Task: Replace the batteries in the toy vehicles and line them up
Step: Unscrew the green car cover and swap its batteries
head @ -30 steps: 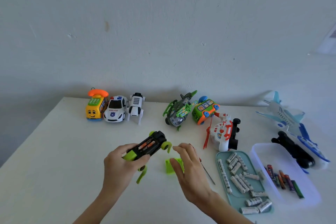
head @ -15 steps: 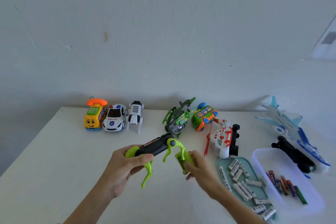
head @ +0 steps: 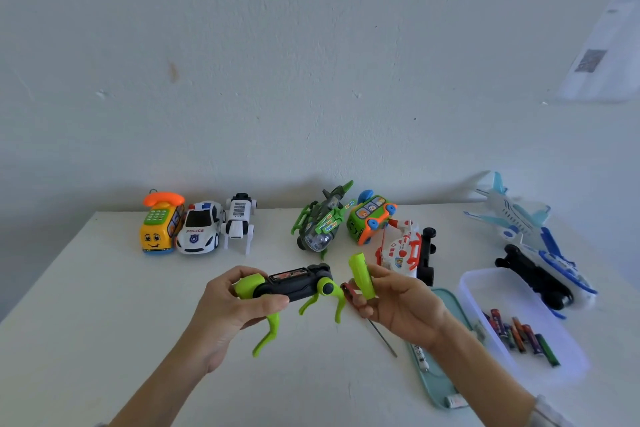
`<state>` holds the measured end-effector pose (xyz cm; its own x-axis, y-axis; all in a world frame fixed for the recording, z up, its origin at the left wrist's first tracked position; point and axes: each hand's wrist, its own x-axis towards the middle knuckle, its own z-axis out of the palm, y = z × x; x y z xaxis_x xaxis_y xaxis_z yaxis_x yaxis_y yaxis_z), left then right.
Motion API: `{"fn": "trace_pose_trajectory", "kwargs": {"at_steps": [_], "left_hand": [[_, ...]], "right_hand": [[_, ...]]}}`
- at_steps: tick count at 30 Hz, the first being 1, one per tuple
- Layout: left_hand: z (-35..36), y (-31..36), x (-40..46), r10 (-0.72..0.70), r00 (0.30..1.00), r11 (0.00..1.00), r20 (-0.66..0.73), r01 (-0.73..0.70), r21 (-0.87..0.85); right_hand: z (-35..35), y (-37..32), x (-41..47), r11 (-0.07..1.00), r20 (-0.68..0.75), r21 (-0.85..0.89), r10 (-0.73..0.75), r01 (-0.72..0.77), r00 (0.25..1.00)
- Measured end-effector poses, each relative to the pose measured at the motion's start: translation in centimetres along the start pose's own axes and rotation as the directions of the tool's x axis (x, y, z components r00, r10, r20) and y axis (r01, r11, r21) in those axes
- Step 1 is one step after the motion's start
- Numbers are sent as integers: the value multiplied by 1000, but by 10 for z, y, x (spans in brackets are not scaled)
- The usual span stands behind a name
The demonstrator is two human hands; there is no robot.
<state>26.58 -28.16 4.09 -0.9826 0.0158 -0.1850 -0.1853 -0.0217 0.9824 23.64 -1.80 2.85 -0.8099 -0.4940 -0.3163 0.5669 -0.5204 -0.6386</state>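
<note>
Gripping with both hands, seen from the head camera: my left hand (head: 239, 305) clamps the black-and-green robot dog toy (head: 294, 286) above the worktop (head: 104, 340), battery bay facing up and open. My right hand (head: 394, 305) pinches the lime battery cover (head: 362, 276) just beside it, a red-handled screwdriver (head: 372, 321) tucked under the fingers. I judge the cover should be aligned squarely over the bay, then screwed down. Three finished-looking toys (head: 199, 227) stand in a row at the far left.

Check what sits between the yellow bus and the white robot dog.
In the head view, the white police car stands between the yellow bus and white robot dog.
</note>
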Motion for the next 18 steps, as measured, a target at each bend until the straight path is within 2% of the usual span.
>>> {"fn": "trace_pose_trajectory", "kwargs": {"at_steps": [2,4,7,10,12,14,18], "left_hand": [[2,0,-1,-11,999,1000,35,11,17],[5,1,-2,-22,997,999,71,20,30],[9,5,-5,-35,993,998,117,29,56],[15,12,-6,-55,985,997,162,45,62],[18,17,-7,-60,981,997,185,50,61],[20,20,-9,-64,979,997,196,54,53],[25,28,-14,-65,969,997,238,55,48]], "right_hand": [[-1,0,-1,994,67,100,44,-51,997],[-1,-1,-3,994,53,97,51,-56,997],[9,-4,-8,996,-36,-80,-29,27,999],[23,-12,-12,926,-86,-333,-216,176,973],[33,-18,-15,758,-40,-606,-332,242,942],[44,-23,-18,548,62,-796,-348,257,935],[62,-28,-23,186,181,-954,-266,235,947]]}}
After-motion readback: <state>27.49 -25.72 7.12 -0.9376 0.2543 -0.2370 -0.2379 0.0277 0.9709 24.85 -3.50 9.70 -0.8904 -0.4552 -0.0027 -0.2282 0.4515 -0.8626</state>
